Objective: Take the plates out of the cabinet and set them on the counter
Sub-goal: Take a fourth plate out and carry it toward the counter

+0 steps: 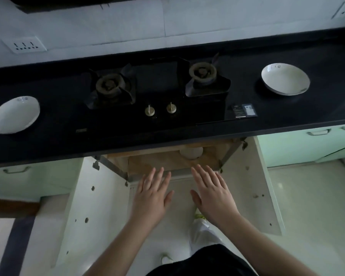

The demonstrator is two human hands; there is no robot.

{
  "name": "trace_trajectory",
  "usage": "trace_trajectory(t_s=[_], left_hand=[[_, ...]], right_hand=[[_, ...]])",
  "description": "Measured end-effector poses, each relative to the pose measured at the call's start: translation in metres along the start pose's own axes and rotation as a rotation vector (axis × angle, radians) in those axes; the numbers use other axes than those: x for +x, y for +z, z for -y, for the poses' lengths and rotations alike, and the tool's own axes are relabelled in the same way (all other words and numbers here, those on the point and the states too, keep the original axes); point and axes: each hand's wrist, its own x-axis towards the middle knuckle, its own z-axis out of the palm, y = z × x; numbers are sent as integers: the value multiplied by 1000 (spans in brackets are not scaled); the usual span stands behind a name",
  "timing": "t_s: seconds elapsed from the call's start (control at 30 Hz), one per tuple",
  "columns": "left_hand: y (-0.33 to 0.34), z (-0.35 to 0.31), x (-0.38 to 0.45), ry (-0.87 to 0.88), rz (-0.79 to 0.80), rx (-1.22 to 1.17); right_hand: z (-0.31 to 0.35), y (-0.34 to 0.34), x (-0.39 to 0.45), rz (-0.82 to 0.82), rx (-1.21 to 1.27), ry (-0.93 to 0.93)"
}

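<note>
Two white plates rest on the dark counter (287,116): one plate (14,114) at the far left, the other plate (285,79) at the right of the stove. Below the counter the cabinet (167,162) stands open, both doors swung out. A white dish (191,152) shows inside on the wooden shelf, partly hidden by the counter edge. My left hand (152,196) and my right hand (212,193) hover side by side in front of the cabinet opening, fingers straight and spread, holding nothing.
A two-burner gas stove (159,90) with two knobs fills the counter's middle. The open left door (96,206) and right door (257,186) flank my arms. Pale green drawers sit on either side. My legs and a shoe are on the light floor below.
</note>
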Motion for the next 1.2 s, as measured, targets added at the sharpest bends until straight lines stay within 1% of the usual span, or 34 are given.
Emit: trace_trajectory(t_s=[0.17,0.27,0.37,0.5,0.63,0.7,0.8,0.9,1.0,1.1,1.2], left_hand=[[18,-6,52,53,37,30],[42,0,83,51,36,-12],[70,9,109,65,38,-30],[127,18,131,177,96,16],[176,27,155,112,90,-17],[204,27,168,119,90,-33],[245,28,188,101,63,-71],[288,35,212,106,35,-103],[333,47,238,108,-39,-106],[374,58,266,124,-100,-130],[410,66,294,129,-133,-120]], right_hand=[[-35,21,50,97,-72,-78],[-50,41,73,116,-66,-42],[-62,75,91,152,-75,-12],[-78,130,113,195,-77,35],[-97,181,143,240,-78,54],[-110,206,155,280,-94,57],[-126,239,173,196,-145,51],[-144,279,196,198,-114,83],[-166,320,211,188,-112,75],[-189,356,227,148,-85,73],[-213,387,249,118,-111,57]])
